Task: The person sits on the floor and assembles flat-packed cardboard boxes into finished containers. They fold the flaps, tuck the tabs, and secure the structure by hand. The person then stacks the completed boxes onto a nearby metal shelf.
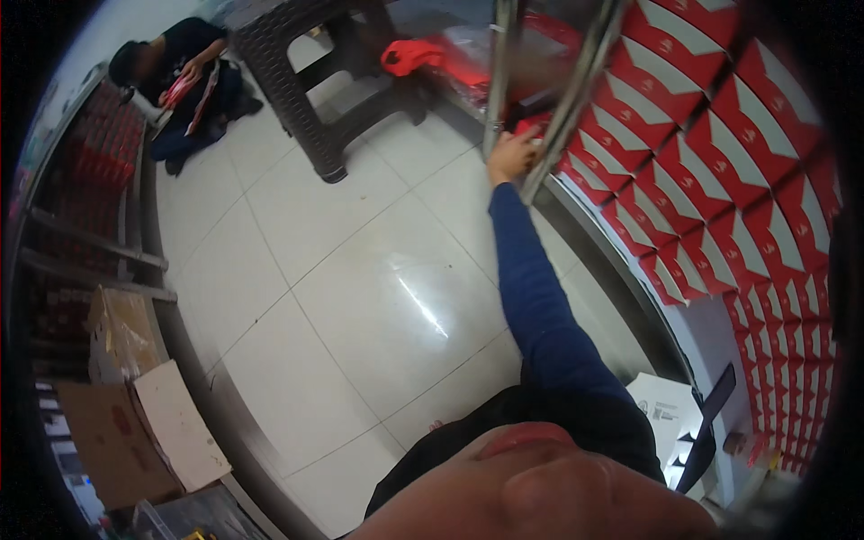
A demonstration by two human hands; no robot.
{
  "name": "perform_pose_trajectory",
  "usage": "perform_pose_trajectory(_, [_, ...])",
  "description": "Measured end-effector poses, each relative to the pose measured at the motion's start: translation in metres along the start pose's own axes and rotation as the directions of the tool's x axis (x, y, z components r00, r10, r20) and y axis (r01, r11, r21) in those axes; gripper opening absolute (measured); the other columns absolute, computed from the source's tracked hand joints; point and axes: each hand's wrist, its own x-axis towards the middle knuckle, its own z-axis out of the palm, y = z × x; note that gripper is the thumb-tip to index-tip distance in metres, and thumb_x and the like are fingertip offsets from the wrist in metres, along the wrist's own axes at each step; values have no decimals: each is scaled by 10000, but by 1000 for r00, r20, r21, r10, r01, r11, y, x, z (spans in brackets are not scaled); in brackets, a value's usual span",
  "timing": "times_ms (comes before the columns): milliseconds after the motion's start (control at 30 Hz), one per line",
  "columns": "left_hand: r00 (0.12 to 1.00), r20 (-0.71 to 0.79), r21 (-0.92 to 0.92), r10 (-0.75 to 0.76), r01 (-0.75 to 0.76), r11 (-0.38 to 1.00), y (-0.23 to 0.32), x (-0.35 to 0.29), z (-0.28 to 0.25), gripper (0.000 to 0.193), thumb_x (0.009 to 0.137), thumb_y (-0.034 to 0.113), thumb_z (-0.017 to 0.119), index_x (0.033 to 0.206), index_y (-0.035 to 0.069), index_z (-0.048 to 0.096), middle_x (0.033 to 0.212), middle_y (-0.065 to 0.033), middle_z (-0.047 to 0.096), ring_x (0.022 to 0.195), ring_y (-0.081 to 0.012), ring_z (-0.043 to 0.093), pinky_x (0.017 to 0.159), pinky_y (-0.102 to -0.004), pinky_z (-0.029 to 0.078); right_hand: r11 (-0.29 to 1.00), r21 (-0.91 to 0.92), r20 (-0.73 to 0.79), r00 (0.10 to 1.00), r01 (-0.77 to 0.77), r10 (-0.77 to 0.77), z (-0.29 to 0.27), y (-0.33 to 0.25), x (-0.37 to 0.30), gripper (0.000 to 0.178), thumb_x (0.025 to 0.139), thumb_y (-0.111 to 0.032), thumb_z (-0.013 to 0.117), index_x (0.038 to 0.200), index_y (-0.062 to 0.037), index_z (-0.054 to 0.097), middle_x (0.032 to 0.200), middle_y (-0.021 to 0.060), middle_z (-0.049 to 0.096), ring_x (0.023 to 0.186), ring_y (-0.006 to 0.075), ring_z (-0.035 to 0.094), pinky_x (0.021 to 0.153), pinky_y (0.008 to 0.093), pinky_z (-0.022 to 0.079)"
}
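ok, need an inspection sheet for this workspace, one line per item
Surface: pale tiled floor, a few small specks, bright light reflection.
Job's things: metal uprights at the reaching hand; a red item partly hidden by its fingers; red-and-white boxes stacked in rows at right.
Clutter: open cardboard box, lower left; crumpled red plastic beside the stool; white carton, lower right.
Hands: right hand at the uprights, grip unclear; left hand not in view.
Cables: nothing seen.
Surroundings: dark stool, upper left of centre; another person seated on the floor beyond, holding something pinkish-red.
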Motion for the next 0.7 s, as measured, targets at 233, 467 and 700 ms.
perform_pose_trajectory(233, [1000, 5, -67, 26, -25, 997, -10, 10, 2, 346, 981, 286, 444, 1248, 79, 514, 1239, -159, 569, 1143, -302, 557, 959, -484, 401, 978, 76, -306, 938, 193, -162, -43, -11, -96, 815, 748, -187, 717, 1453, -208, 310, 1343, 249, 357, 1216, 438, 415, 966, 516, 380])
perform_pose_trajectory(467, [999, 2, -124, -41, 41, 991, -9, 11, -4, 339, 981, 276, 443, 1239, 70, 520, 1224, -157, 573, 1131, -306, 559, 955, -480, 402, 560, 809, 14, 946, 180, -324, -301, -49, -203, 815, 662, -22, 698, 1389, -69, 333, 1341, 255, 408, 1211, 443, 474, 895, 434, 485])
perform_pose_trajectory(700, [993, 8, -195, -121, 120, 973, 13, 19, -9, 333, 980, 265, 443, 1230, 61, 526, 1208, -155, 577, 1118, -309, 560, 950, -477, 402, 353, 463, -314, 523, 813, -792, -523, 108, -123, 835, 683, -180, 793, 1369, -95, 325, 1248, 249, 553, 1119, 410, 584, 898, 501, 493])
